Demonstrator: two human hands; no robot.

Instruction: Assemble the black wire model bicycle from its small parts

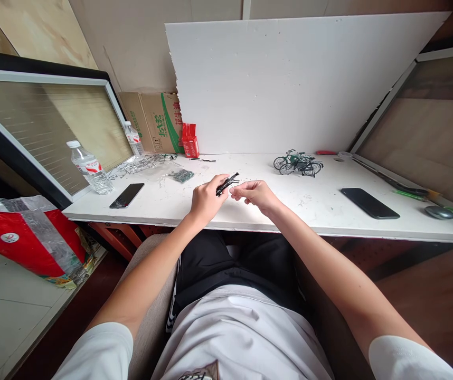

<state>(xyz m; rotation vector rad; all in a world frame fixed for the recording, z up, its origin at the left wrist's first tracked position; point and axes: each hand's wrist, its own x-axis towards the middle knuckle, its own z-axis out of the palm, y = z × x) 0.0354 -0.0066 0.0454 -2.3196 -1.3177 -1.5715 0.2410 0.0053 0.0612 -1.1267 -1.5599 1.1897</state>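
Observation:
My left hand (pixel 205 199) is closed around a small black part (pixel 227 183) with thin bars, which looks like a piece of a model bicycle. Right beside it, the fingertips of my right hand (pixel 257 195) are pinched together close to the black part. A thin sliver shows near those fingertips, too small to name. Both hands are held over the front of the white table (pixel 163 208). Behind them to the right stand miniature bicycles (pixel 298 164), one green and one dark, close together. A small clear bag of tiny metal pieces (pixel 181 176) lies behind my left hand.
On the left are water bottles (pixel 92 171), a phone (pixel 127 196) and loose thin black frames (pixel 143 164). A red box (pixel 189 140) and a carton (pixel 159 121) stand behind. Another phone (pixel 369 203) and a computer mouse (pixel 439 212) lie right. A white board (pixel 290 84) leans at the back.

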